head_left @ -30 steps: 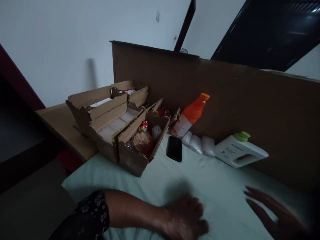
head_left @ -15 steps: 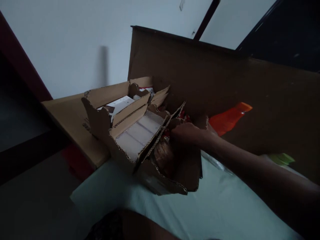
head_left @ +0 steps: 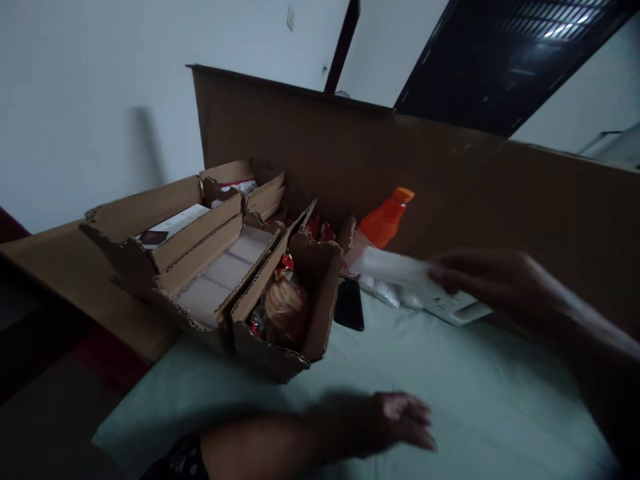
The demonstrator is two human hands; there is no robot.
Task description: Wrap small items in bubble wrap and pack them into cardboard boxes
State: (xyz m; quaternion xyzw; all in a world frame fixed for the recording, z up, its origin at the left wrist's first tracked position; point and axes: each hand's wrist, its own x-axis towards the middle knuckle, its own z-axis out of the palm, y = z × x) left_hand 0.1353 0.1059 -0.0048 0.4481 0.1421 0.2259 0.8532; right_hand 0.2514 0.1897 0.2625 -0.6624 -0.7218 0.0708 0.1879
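Observation:
My right hand [head_left: 475,277], blurred, pinches the end of a whitish flat item [head_left: 393,265] whose kind I cannot make out. The item is held over a row of clear-wrapped packs [head_left: 387,291]. My left hand [head_left: 407,421] is low over the green cloth [head_left: 450,373], palm partly turned up, fingers spread and holding nothing. To the left stands a cardboard compartment [head_left: 325,313] with a clear-wrapped bundle of pale brown food [head_left: 286,303] and red wrappers. Beside it, another compartment holds pale rectangular packs [head_left: 225,277].
A black phone [head_left: 349,305] lies right of the compartments. An orange bottle [head_left: 387,219] leans by the tall cardboard wall [head_left: 300,140]. A white object with a handle [head_left: 467,310] is beneath my right hand. A white box [head_left: 175,225] sits in the rear-left compartment.
My right hand has come out of the front compartment and moved right, now with the whitish flat item. My left hand has come into view at the bottom. The camera view has turned right.

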